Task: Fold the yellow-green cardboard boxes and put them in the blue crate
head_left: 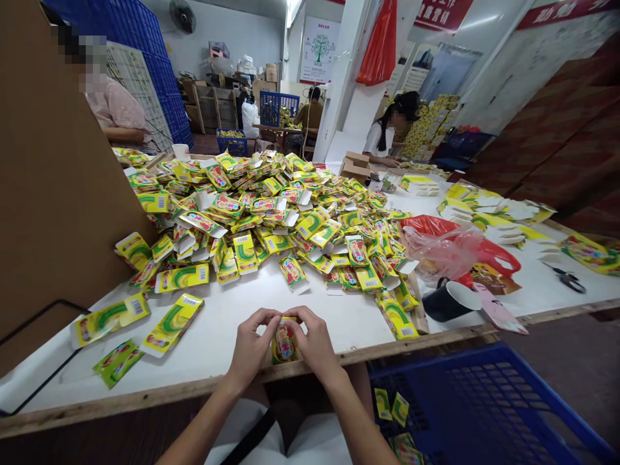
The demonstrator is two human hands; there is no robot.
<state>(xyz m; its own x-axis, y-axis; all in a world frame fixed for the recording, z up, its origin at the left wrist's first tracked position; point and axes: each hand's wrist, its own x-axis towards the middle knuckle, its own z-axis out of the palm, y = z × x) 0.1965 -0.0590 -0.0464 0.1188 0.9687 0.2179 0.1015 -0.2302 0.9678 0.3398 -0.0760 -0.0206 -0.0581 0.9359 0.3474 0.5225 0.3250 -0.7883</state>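
Both hands meet at the front edge of the white table (339, 322). My left hand (253, 342) pinches the top left of a small yellow box (285, 345) with a red and green print. On the box's top right corner, my right hand (312, 339) has its fingers closed too. The box stands near the wooden edge, its front facing me. Behind it rises a large pile of similar yellow boxes (261, 213), several with white flaps open. Two boxes (172, 325) and a green packet (117, 363) lie to the left.
A dark cup (450, 301) lies tipped at the right, near a red plastic bag (494, 255) and scissors (569, 280). Below the right edge is a blue basket (484, 413) with some boxes. Cardboard (62, 181) stands at the left. Two people sit across the table.
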